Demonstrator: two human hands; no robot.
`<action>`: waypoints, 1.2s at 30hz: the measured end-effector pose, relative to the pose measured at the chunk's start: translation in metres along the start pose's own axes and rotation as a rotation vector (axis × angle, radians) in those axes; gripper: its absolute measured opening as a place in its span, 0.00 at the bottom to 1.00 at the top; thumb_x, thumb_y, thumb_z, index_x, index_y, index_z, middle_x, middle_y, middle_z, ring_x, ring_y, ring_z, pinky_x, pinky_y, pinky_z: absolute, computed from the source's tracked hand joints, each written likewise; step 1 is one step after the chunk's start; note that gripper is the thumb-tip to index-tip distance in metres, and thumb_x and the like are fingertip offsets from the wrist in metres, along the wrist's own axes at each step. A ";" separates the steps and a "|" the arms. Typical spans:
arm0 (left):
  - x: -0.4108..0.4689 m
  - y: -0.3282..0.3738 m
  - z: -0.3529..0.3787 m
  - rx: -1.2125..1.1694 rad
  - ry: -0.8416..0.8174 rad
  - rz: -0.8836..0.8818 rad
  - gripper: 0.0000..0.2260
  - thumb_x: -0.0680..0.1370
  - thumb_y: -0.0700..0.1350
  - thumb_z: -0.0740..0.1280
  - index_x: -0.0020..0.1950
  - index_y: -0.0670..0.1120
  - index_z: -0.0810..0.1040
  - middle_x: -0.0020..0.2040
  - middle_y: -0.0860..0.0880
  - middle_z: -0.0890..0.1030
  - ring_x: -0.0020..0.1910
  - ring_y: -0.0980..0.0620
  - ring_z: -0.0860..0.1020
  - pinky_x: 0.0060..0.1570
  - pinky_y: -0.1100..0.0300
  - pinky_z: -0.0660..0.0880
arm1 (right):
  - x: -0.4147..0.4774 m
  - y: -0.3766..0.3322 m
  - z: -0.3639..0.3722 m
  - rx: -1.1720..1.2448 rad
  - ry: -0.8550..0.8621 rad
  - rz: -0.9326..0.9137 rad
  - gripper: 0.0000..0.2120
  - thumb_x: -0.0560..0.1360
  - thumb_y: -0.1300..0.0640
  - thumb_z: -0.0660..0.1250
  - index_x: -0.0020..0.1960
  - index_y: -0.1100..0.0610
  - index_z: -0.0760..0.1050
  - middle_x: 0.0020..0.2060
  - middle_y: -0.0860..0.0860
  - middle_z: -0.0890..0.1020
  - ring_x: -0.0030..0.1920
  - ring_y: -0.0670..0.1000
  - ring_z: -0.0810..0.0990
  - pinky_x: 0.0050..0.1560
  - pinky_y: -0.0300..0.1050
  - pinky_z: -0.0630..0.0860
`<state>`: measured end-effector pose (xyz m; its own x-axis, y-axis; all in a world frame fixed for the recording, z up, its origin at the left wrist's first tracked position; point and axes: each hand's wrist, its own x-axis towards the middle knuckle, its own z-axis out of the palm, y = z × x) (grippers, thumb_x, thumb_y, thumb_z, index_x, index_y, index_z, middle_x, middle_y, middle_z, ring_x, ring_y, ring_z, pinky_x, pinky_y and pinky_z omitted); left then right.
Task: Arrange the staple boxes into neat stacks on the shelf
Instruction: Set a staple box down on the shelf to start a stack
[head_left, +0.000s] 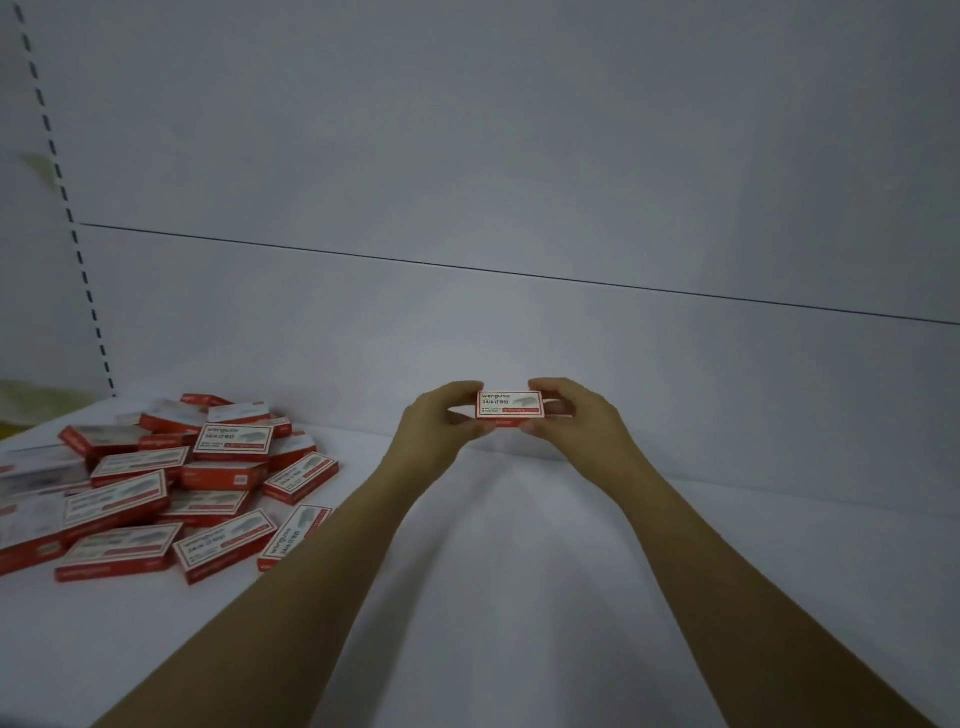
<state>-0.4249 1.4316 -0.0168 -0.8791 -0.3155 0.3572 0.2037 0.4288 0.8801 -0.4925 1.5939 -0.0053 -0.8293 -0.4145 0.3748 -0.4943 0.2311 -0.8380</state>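
**Box held at both ends, loose heap off to the left**

The flat white shelf (519, 597) runs back to a pale grey back panel (519, 156). At the shelf's left sits a loose heap of red-and-white cardboard staple boxes (171, 483), lying at all angles with no neat stack showing.

Both bare forearms reach forward to the middle of the shelf, close to the panel. The left hand (441, 421) and the right hand (576, 415) each close a grip on one short end of a small red-and-white staple box (510, 405), label up, its long axis running left to right along the panel. Red edges under and behind it hint at a second box; I cannot tell. Whether it touches the shelf is unclear.

The heap lies well apart to the left, so the left hand is likely the nearer one for the next box.
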 end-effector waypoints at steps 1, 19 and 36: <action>0.001 -0.003 0.000 -0.070 -0.016 -0.035 0.20 0.75 0.40 0.70 0.66 0.43 0.73 0.58 0.47 0.80 0.48 0.49 0.82 0.54 0.61 0.77 | 0.001 0.004 0.000 0.062 -0.012 0.044 0.20 0.72 0.62 0.71 0.62 0.54 0.74 0.54 0.50 0.81 0.50 0.45 0.80 0.50 0.30 0.75; 0.013 -0.020 0.010 -0.332 0.005 -0.409 0.18 0.75 0.56 0.67 0.48 0.40 0.81 0.35 0.45 0.80 0.30 0.52 0.75 0.37 0.61 0.75 | 0.008 0.028 0.028 0.631 -0.044 0.478 0.20 0.76 0.48 0.65 0.56 0.65 0.77 0.41 0.57 0.80 0.34 0.49 0.76 0.39 0.41 0.74; 0.006 -0.031 0.010 -0.501 -0.242 -0.177 0.18 0.73 0.27 0.65 0.60 0.40 0.76 0.56 0.42 0.82 0.54 0.46 0.81 0.56 0.56 0.78 | -0.011 -0.003 0.039 0.131 -0.043 -0.066 0.21 0.66 0.65 0.75 0.55 0.49 0.76 0.52 0.48 0.78 0.50 0.45 0.78 0.48 0.35 0.77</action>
<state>-0.4407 1.4250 -0.0452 -0.9798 -0.1183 0.1613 0.1717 -0.0841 0.9815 -0.4716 1.5636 -0.0228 -0.7828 -0.4633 0.4153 -0.5066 0.0870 -0.8578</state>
